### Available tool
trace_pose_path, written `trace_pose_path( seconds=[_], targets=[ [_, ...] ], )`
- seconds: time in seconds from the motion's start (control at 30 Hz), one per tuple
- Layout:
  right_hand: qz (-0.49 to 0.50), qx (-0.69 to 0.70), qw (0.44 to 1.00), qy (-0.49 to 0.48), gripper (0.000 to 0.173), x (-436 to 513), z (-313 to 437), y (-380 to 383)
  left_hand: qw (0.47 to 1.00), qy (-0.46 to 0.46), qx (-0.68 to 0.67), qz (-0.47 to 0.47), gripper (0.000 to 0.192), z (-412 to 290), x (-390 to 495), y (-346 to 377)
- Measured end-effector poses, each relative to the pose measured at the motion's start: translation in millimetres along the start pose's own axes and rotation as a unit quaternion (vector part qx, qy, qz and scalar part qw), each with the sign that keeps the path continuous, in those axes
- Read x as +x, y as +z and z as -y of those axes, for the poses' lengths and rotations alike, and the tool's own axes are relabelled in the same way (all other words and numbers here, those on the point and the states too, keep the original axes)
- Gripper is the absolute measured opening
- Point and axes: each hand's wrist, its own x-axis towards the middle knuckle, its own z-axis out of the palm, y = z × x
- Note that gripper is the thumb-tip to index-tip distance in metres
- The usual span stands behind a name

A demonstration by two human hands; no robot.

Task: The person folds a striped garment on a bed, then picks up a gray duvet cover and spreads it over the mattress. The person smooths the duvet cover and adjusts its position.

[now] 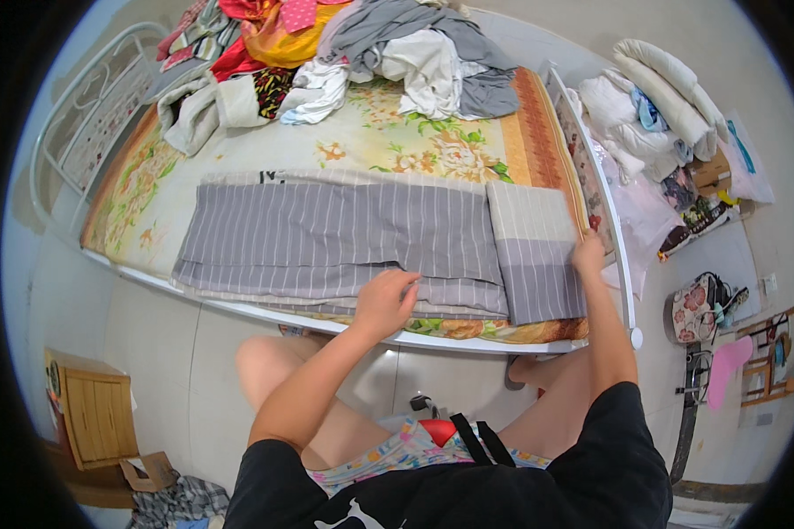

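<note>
A long folded striped cloth (331, 225), grey with white lines, lies along the near side of the bed. Its right end is folded over into a beige-and-grey panel (536, 254). My left hand (385, 303) rests on the near edge of the cloth, fingers bent and thumb apart, with nothing seen between them. By the right edge of the folded panel is my right hand (589, 254), close to the bed's end rail. Its fingertips are partly hidden, so its hold on the fabric cannot be made out.
Beneath lies a floral bed cover (258, 149). Heaped clothes (430, 59) cover the far side. A white metal frame (625, 278) edges the bed's right end. Beyond it are rolled bedding (668, 92) and bags. A wooden cabinet (99, 416) stands at lower left.
</note>
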Motion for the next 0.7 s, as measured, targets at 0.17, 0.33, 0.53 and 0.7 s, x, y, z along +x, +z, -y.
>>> trace_pose_path(
  seconds=[0.17,0.33,0.53,0.7],
  targets=[
    [-0.001,0.077,0.982,-0.173,0.046,-100.2,87.5,-0.1,0.995,0.007,0.053,0.080,0.024,-2.6,-4.4,2.7],
    [0.075,0.133,0.980,-0.126,0.031,-108.1,131.5,7.7,0.994,0.020,0.030,0.106,0.026,-8.9,-11.7,-8.2],
    [-0.010,0.156,0.981,-0.117,0.025,-109.5,151.1,25.0,0.993,-0.023,0.037,0.111,0.029,11.1,-2.9,-38.4],
    [-0.077,0.044,0.984,-0.152,0.032,-187.8,193.9,35.4,0.994,-0.009,0.093,0.051,0.030,46.5,-0.6,-54.8]
  ],
)
